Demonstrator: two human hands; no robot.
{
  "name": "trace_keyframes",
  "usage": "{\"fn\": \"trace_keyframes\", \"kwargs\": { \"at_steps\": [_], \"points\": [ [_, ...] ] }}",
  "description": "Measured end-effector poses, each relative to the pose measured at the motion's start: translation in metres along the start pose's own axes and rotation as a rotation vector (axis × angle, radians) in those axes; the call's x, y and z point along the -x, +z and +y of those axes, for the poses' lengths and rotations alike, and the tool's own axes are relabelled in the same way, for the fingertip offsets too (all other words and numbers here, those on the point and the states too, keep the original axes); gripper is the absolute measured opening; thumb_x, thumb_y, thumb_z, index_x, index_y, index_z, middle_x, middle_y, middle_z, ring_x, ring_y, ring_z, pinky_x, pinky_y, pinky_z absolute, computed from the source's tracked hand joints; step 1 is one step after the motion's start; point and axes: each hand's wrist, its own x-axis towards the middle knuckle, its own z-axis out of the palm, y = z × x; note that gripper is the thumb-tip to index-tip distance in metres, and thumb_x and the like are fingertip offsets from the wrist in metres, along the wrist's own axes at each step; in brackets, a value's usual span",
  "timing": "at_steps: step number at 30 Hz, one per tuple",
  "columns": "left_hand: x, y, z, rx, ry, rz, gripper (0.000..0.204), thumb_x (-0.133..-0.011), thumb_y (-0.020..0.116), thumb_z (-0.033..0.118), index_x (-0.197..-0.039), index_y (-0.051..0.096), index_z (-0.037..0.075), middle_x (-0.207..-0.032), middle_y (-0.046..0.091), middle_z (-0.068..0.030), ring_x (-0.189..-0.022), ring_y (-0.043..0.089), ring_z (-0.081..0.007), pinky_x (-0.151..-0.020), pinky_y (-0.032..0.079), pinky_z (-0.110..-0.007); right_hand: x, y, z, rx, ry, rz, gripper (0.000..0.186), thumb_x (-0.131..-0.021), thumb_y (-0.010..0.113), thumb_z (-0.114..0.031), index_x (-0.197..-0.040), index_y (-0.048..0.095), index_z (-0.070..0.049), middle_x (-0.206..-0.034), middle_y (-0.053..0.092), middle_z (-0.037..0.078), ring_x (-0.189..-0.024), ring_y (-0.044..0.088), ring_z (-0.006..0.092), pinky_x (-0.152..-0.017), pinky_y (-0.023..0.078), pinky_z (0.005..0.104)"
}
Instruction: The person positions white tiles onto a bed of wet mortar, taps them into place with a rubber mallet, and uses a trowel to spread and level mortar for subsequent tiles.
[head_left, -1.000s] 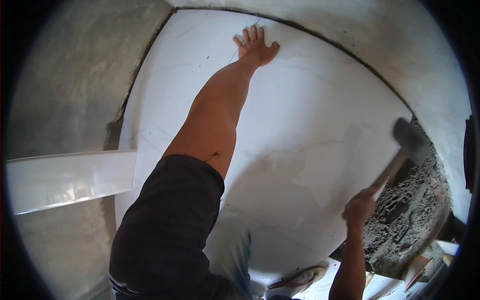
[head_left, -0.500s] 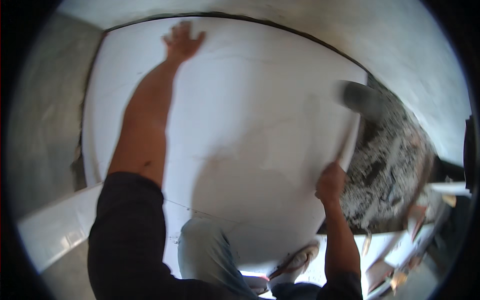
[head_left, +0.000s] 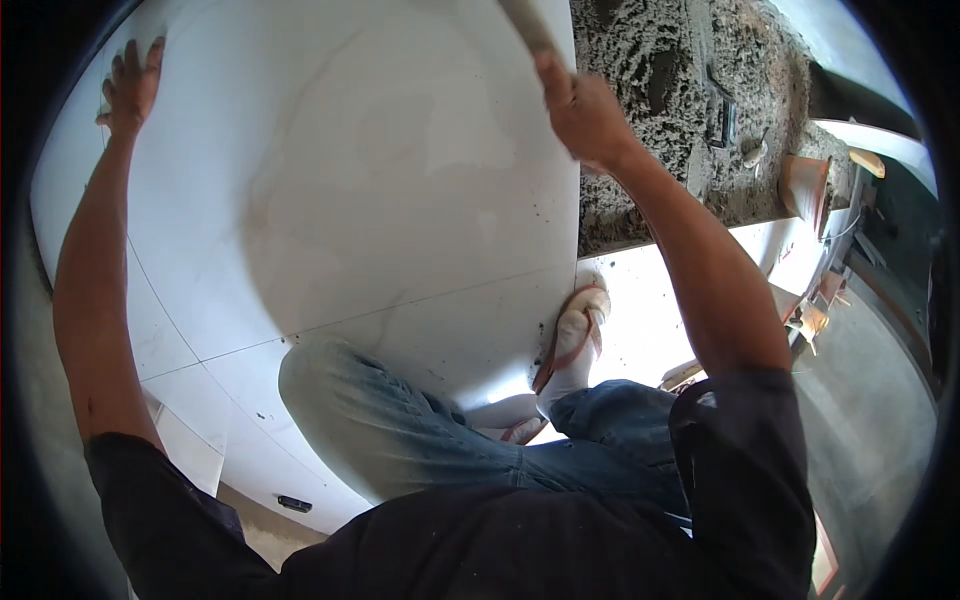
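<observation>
Spread fingers of my left hand (head_left: 132, 92) rest on the white floor tiles at the far left, near a joint line. My right hand (head_left: 588, 118) is closed around the handle of a mallet (head_left: 524, 22). The handle rises past the upper edge, so the mallet's head is out of sight now. Beneath both arms lies a large white tile (head_left: 400, 180) with faint veins; my right hand is above its right edge. Rough grey mortar (head_left: 640, 190) borders that edge.
My sandalled foot (head_left: 578, 335) stands on the tiles by the mortar's near corner. A dark rectangular frame-like thing (head_left: 722, 115) lies on the mortar, with a brown curved piece (head_left: 805, 185) at its right. A small black object (head_left: 294, 503) is at lower left.
The view has swung, bringing my legs and more mortar into it. The mallet's dark head has left the picture at the top. My left hand now appears farther left.
</observation>
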Motion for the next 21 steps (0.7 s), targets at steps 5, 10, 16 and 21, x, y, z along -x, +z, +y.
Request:
{"fn": "trace_keyframes", "kwargs": {
  "at_steps": [5,10,16,21],
  "points": [
    [0.084,-0.021,0.046,-0.069,0.079,0.051,0.081,-0.085,0.029,0.076,-0.15,0.023,0.027,-0.156,0.021,-0.0072,-0.141,0.019,-0.0402,-0.1,0.016,-0.077,0.013,0.004,-0.001,-0.064,-0.049,0.03,0.074,-0.097,0.027,-0.058,-0.074,0.06,0.004,-0.059,0.056,0.02,-0.059,0.057,0.0362,-0.061,0.048,0.044],
    [0.239,-0.06,0.166,-0.059,0.316,0.036,0.083,-0.086,0.043,0.066,-0.151,0.023,0.019,-0.157,0.017,-0.0105,-0.143,0.015,-0.0396,-0.101,0.014,-0.075,0.02,-0.031,-0.013,0.083,0.049,-0.259,0.073,-0.097,0.028,-0.059,-0.077,0.064,0.001,-0.065,0.062,0.021,-0.068,0.063,0.0396,-0.069,0.052,0.0459],
    [0.405,-0.125,0.277,0.121,0.368,-0.351,0.096,-0.08,0.049,0.067,-0.151,0.019,0.011,-0.157,0.005,-0.0178,-0.143,-0.003,-0.0439,-0.104,-0.001,-0.073,0.034,-0.025,0.025,0.24,0.112,-0.419,0.075,-0.097,0.029,-0.057,-0.083,0.067,0.006,-0.077,0.065,0.027,-0.081,0.066,0.0404,-0.076,0.053,0.0454],
    [0.422,-0.133,0.281,0.072,0.474,-0.459,0.096,-0.08,0.043,0.071,-0.153,0.012,0.016,-0.158,-0.003,-0.0163,-0.143,-0.01,-0.042,-0.105,-0.006,-0.072,0.03,-0.017,0.024,0.201,-0.103,-0.357,0.058,-0.098,0.039,-0.049,-0.103,0.06,0.006,-0.08,0.066,0.025,-0.079,0.066,0.0394,-0.074,0.053,0.0457]
  ]
}}
